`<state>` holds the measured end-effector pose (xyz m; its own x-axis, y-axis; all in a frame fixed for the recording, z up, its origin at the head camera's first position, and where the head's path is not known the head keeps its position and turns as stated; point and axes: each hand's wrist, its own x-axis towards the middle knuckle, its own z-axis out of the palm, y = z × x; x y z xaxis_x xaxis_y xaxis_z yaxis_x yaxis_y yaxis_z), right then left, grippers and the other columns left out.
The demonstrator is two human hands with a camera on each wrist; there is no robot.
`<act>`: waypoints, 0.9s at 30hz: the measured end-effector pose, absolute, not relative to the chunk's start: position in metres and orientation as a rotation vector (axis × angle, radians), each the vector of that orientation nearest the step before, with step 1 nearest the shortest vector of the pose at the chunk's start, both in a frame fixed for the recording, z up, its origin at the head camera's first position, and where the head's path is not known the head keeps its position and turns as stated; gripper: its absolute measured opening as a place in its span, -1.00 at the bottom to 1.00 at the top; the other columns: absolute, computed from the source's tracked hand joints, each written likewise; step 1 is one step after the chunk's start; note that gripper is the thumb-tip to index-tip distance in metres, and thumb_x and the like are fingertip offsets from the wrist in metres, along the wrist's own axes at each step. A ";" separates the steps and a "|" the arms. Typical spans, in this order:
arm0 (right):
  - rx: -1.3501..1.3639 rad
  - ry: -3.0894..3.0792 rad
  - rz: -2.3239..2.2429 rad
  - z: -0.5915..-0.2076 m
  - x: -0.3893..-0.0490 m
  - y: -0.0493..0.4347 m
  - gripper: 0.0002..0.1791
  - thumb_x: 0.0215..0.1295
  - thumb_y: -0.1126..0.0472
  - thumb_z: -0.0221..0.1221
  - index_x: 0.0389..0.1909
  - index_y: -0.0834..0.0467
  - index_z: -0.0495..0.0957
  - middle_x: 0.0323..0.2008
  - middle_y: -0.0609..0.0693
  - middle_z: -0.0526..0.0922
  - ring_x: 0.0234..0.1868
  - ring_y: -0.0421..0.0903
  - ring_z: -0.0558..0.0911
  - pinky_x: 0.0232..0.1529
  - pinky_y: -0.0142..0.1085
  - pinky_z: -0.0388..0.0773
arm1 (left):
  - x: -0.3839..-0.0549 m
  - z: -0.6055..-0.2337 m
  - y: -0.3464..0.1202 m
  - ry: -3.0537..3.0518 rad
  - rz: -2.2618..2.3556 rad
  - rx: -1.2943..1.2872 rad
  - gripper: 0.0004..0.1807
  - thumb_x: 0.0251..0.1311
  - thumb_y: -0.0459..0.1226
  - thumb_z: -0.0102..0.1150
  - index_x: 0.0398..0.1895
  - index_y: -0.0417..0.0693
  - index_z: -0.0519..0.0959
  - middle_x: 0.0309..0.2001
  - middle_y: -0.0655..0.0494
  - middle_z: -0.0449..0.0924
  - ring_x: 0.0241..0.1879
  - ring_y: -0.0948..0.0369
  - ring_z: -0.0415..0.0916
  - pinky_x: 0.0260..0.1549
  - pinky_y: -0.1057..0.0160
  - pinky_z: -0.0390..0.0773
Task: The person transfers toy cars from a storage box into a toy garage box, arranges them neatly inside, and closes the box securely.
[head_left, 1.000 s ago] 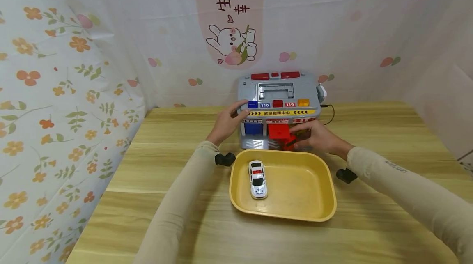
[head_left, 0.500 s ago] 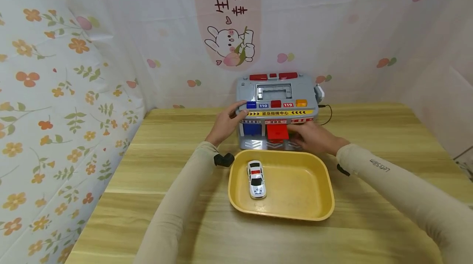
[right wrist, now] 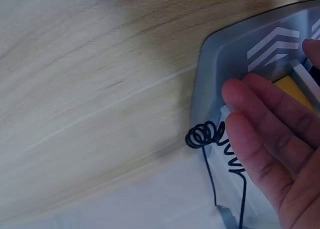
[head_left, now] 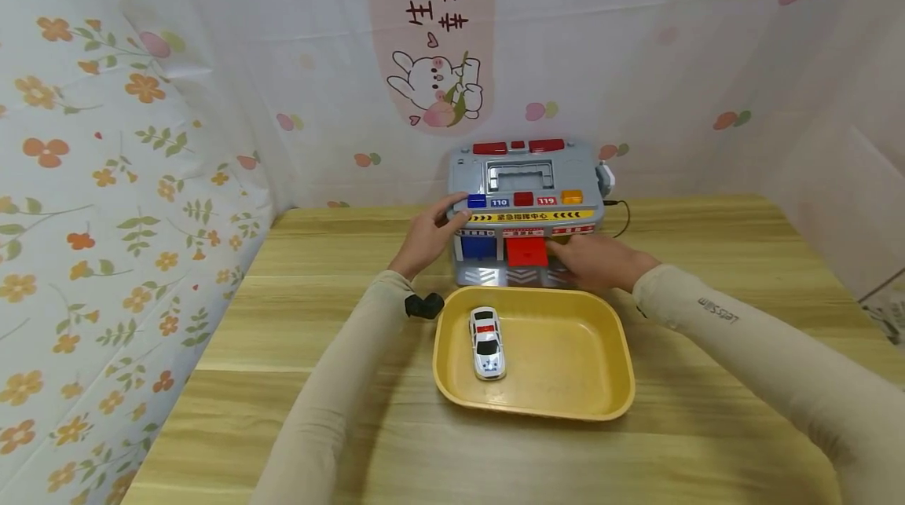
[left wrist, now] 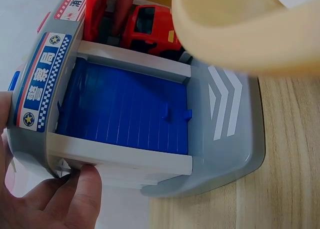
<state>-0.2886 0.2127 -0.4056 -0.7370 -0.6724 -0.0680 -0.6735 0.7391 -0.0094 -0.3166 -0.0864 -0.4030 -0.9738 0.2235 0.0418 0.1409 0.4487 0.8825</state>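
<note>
A grey toy rescue station [head_left: 526,175] stands at the back of the table, its red door [head_left: 527,251] lifted over the middle bay. My left hand [head_left: 424,236] grips the station's left end, fingers at the top edge and side wall [left wrist: 82,196]. Inside the middle bay sits a red toy car [left wrist: 152,29], visible in the left wrist view. My right hand [head_left: 597,260] reaches into that bay and holds the car; one finger lies beside it under the door. In the right wrist view the other fingers [right wrist: 265,119] stick out loosely, and the grip itself is partly hidden.
A yellow tray [head_left: 537,411] stands just in front of the station, holding a white toy police car [head_left: 487,344]. The left bay has a lowered blue door [left wrist: 125,109]. A coiled black cord [right wrist: 205,134] hangs at the station's right side. Behind is a patterned cloth [head_left: 636,81].
The right hand has moved left and inward with the red car, from the station's front ramp into the middle bay. The left hand keeps its place on the station.
</note>
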 end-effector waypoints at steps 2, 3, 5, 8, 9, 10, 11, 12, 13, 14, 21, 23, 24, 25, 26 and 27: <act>-1.124 2.869 0.062 -0.404 -0.288 0.211 -0.47 0.28 0.12 0.35 0.19 0.16 0.41 -0.03 0.17 0.73 -0.25 0.02 0.74 0.01 0.08 0.70 | -0.317 -0.403 -0.087 2.610 1.567 0.318 -0.50 0.40 0.15 0.07 0.38 0.48 0.41 0.44 0.11 0.39 0.37 0.05 0.43 0.35 -0.01 0.48; -1.128 2.870 0.073 -0.403 -0.287 0.211 -0.47 0.28 0.12 0.35 0.19 0.17 0.40 -0.04 0.17 0.73 -0.26 0.02 0.73 0.00 0.08 0.70 | -0.317 -0.403 -0.087 2.614 1.562 0.316 -0.50 0.40 0.15 0.07 0.38 0.48 0.41 0.44 0.11 0.38 0.38 0.05 0.43 0.35 -0.01 0.48; -1.133 2.865 0.072 -0.401 -0.286 0.212 -0.46 0.28 0.13 0.35 0.21 0.16 0.40 -0.05 0.17 0.73 -0.29 0.01 0.72 0.00 0.07 0.71 | -0.317 -0.403 -0.086 2.620 1.555 0.321 -0.50 0.40 0.16 0.06 0.39 0.48 0.41 0.45 0.10 0.38 0.38 0.04 0.42 0.35 -0.01 0.48; -1.162 2.852 0.039 -0.399 -0.284 0.218 -0.40 0.26 0.17 0.36 0.30 0.11 0.41 -0.04 0.13 0.74 -0.31 -0.01 0.68 0.02 0.05 0.70 | -0.317 -0.403 -0.086 2.626 1.556 0.325 -0.49 0.41 0.15 0.05 0.39 0.46 0.40 0.44 0.10 0.39 0.38 0.05 0.42 0.35 -0.01 0.48; -1.177 2.845 0.029 -0.398 -0.283 0.221 -0.38 0.25 0.19 0.36 0.33 0.07 0.42 -0.01 0.12 0.73 -0.29 0.00 0.68 0.03 0.05 0.70 | -0.317 -0.402 -0.086 2.626 1.558 0.328 -0.49 0.41 0.15 0.05 0.39 0.45 0.40 0.43 0.09 0.40 0.37 0.05 0.43 0.35 -0.01 0.48; -1.191 2.835 0.027 -0.397 -0.282 0.223 -0.37 0.25 0.19 0.36 0.35 0.04 0.44 0.01 0.12 0.73 -0.27 0.00 0.68 0.04 0.05 0.69 | -0.317 -0.402 -0.087 2.626 1.560 0.328 -0.49 0.41 0.14 0.05 0.40 0.45 0.40 0.43 0.09 0.40 0.36 0.05 0.43 0.35 -0.01 0.48; -1.202 2.825 0.031 -0.397 -0.281 0.225 -0.37 0.25 0.20 0.36 0.35 -0.01 0.46 0.02 0.11 0.73 -0.27 0.00 0.68 0.03 0.04 0.70 | -0.316 -0.401 -0.087 2.624 1.563 0.327 -0.49 0.41 0.14 0.05 0.40 0.44 0.40 0.42 0.09 0.40 0.36 0.05 0.44 0.35 -0.01 0.48; -1.211 2.814 0.042 -0.396 -0.280 0.226 -0.38 0.25 0.18 0.36 0.36 -0.06 0.47 0.04 0.11 0.73 -0.25 0.01 0.68 0.03 0.04 0.70 | -0.316 -0.401 -0.087 2.621 1.566 0.327 -0.49 0.42 0.14 0.05 0.40 0.44 0.40 0.41 0.09 0.41 0.35 0.05 0.44 0.35 -0.01 0.48; -1.223 2.805 0.058 -0.396 -0.280 0.227 -0.40 0.26 0.17 0.36 0.34 -0.09 0.50 0.05 0.11 0.72 -0.24 0.01 0.68 0.03 0.04 0.70 | -0.316 -0.400 -0.087 2.618 1.568 0.325 -0.49 0.42 0.14 0.05 0.40 0.44 0.40 0.41 0.09 0.42 0.35 0.06 0.44 0.35 -0.02 0.48; -1.229 2.799 0.077 -0.397 -0.280 0.228 -0.41 0.26 0.17 0.35 0.33 -0.12 0.50 0.08 0.11 0.71 -0.23 0.01 0.68 0.03 0.04 0.70 | -0.316 -0.400 -0.087 2.614 1.573 0.325 -0.49 0.42 0.14 0.05 0.40 0.43 0.40 0.39 0.07 0.44 0.34 0.05 0.45 0.35 -0.02 0.48; -1.310 2.877 0.157 -0.400 -0.283 0.221 -0.50 0.20 0.18 0.40 0.17 -0.03 0.53 0.00 0.11 0.75 -0.30 0.04 0.73 -0.09 0.03 0.74 | -0.317 -0.401 -0.088 2.612 1.574 0.308 -0.49 0.41 0.14 0.06 0.39 0.43 0.41 0.41 0.08 0.42 0.36 0.05 0.43 0.36 -0.02 0.47; -1.302 2.896 0.189 -0.400 -0.283 0.220 -0.53 0.20 0.17 0.40 0.13 -0.03 0.52 -0.06 0.10 0.77 -0.37 0.02 0.71 -0.14 0.01 0.75 | -0.317 -0.401 -0.087 2.613 1.565 0.309 -0.49 0.41 0.14 0.06 0.39 0.44 0.41 0.43 0.09 0.40 0.37 0.05 0.43 0.36 -0.01 0.46; -1.294 2.899 0.199 -0.400 -0.283 0.220 -0.53 0.20 0.16 0.40 0.12 -0.02 0.51 -0.09 0.09 0.77 -0.40 0.01 0.70 -0.17 0.00 0.75 | -0.317 -0.402 -0.087 2.613 1.561 0.310 -0.49 0.41 0.14 0.06 0.39 0.45 0.40 0.44 0.10 0.38 0.38 0.06 0.42 0.36 -0.01 0.46; -1.283 2.896 0.202 -0.400 -0.282 0.220 -0.54 0.20 0.15 0.40 0.11 -0.02 0.50 -0.12 0.09 0.78 -0.42 0.01 0.70 -0.18 0.00 0.75 | -0.317 -0.402 -0.087 2.613 1.557 0.310 -0.49 0.41 0.15 0.05 0.39 0.45 0.40 0.45 0.11 0.37 0.38 0.06 0.41 0.37 -0.01 0.46; -1.269 2.890 0.201 -0.400 -0.282 0.220 -0.53 0.20 0.15 0.40 0.12 -0.02 0.50 -0.12 0.09 0.78 -0.42 0.01 0.70 -0.18 0.00 0.75 | -0.316 -0.402 -0.087 2.613 1.554 0.310 -0.49 0.41 0.15 0.05 0.40 0.45 0.40 0.45 0.12 0.37 0.38 0.06 0.41 0.37 -0.01 0.46; -1.260 2.883 0.195 -0.400 -0.281 0.221 -0.52 0.21 0.15 0.39 0.13 -0.02 0.49 -0.13 0.10 0.78 -0.42 0.01 0.70 -0.18 0.00 0.75 | -0.316 -0.402 -0.087 2.612 1.556 0.311 -0.49 0.41 0.14 0.05 0.40 0.45 0.40 0.44 0.11 0.38 0.38 0.06 0.41 0.37 -0.01 0.45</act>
